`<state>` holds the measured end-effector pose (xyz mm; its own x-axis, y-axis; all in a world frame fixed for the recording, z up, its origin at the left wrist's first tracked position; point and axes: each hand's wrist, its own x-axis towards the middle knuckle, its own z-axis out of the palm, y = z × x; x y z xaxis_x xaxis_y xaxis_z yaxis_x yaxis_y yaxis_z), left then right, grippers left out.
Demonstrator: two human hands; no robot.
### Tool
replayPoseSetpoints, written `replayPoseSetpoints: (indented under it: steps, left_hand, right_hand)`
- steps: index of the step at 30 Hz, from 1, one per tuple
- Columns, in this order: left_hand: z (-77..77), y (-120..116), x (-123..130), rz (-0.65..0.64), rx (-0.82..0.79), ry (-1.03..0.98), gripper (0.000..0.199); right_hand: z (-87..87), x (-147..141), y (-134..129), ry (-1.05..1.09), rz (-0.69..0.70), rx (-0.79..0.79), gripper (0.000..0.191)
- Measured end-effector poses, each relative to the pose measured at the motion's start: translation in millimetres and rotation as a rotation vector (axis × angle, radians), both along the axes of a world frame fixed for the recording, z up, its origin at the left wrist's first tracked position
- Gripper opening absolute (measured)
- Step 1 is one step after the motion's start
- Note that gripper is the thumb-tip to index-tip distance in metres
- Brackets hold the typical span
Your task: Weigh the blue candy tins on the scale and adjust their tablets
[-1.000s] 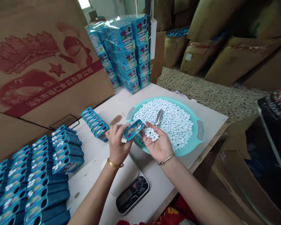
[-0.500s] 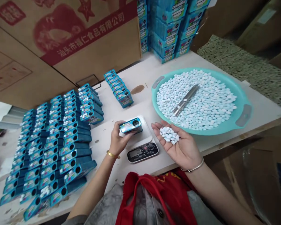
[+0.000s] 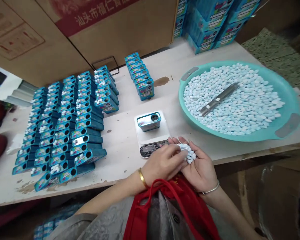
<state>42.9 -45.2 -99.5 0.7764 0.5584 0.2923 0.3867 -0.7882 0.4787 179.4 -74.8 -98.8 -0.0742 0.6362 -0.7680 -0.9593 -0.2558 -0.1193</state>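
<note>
In the head view my right hand (image 3: 202, 171) is cupped palm up, holding a small heap of white and pale blue candies (image 3: 190, 156). My left hand (image 3: 162, 163) reaches across to it, fingers bent and pressed together on the candies at the heap's near side; its fingertips are partly hidden. A blue tin (image 3: 149, 125) with a round dark hole in its top stands upright on the white kitchen scale (image 3: 166, 126), touched by neither hand. The scale's black display panel (image 3: 150, 149) is partly covered by my left hand.
A turquoise basin (image 3: 293, 96) full of candies stands at the right, a metal scoop (image 3: 220, 99) lying on them. Rows of blue tins (image 3: 65, 133) fill the left, with a shorter row (image 3: 142, 78) behind the scale. A cardboard box (image 3: 130, 33) and stacked blue packs (image 3: 210, 26) stand behind.
My left hand has let go of the tin, which now stands on the scale, and has moved right to the candies in my right palm. The camera view has shifted.
</note>
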Motion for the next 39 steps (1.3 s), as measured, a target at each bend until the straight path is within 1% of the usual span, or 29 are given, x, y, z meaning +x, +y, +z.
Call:
replayPoseSetpoints:
  steps: [3,7,10,15,18,20,23,25,27,29,32,34,36,39]
  left_hand:
    - [-6.0,-12.8,17.8,0.026,-0.042,0.175,0.024]
    - [-9.6,-14.3,26.4,-0.034,-0.016,0.317,0.023]
    - [-12.0,-14.0,27.1,-0.065,0.009,0.322,0.023]
    - [-20.8,-14.7,24.2,-0.032,0.02,0.247,0.02]
    - [-21.4,-11.4,20.0,-0.025,0.008,0.202,0.021]
    - [-15.7,-4.4,14.9,-0.026,-0.046,0.128,0.022]
    - [3.0,16.5,3.5,-0.01,-0.162,-0.071,0.013]
    - [18.6,36.3,-5.3,0.062,-0.162,-0.185,0.007]
    - [31.6,57.3,-13.3,0.158,-0.111,-0.222,0.006]
    - [38.9,75.8,-19.4,0.229,-0.054,-0.183,0.008]
    - [39.3,93.9,-24.1,0.268,0.024,-0.04,0.011]
    - [37.5,99.9,-25.5,0.273,0.052,0.065,0.013]
    - [38.2,102.6,-27.1,0.253,0.044,0.135,0.014]
    - [45.7,101.5,-30.5,0.229,0.015,0.103,0.015]
  right_hand:
    - [-7.2,1.0,-9.0,-0.02,-0.005,-0.063,0.028]
    - [-16.2,3.9,-16.0,0.013,0.027,-0.091,0.027]
    - [-20.8,3.3,-17.5,0.047,0.048,-0.068,0.022]
    - [-23.0,0.0,-16.1,0.05,0.051,-0.054,0.019]
    - [-22.9,-1.9,-13.2,0.039,0.067,-0.004,0.018]
    - [-22.0,-3.7,-8.9,0.039,0.084,0.042,0.016]
    - [-17.9,-7.8,2.1,0.029,0.044,0.093,0.016]
    - [-13.2,-11.2,10.9,0.015,-0.005,0.111,0.017]
    - [-8.3,-14.1,18.2,0.011,-0.026,0.119,0.02]
    - [-5.2,-16.0,22.7,0.016,-0.015,0.125,0.02]
    - [-5.8,-16.4,24.3,0.019,0.0,0.135,0.016]
    - [-8.3,-15.4,23.7,0.015,-0.001,0.14,0.014]
    - [-10.7,-13.9,22.9,0.017,-0.01,0.142,0.013]
    - [-12.1,-11.5,21.7,0.024,-0.022,0.141,0.014]
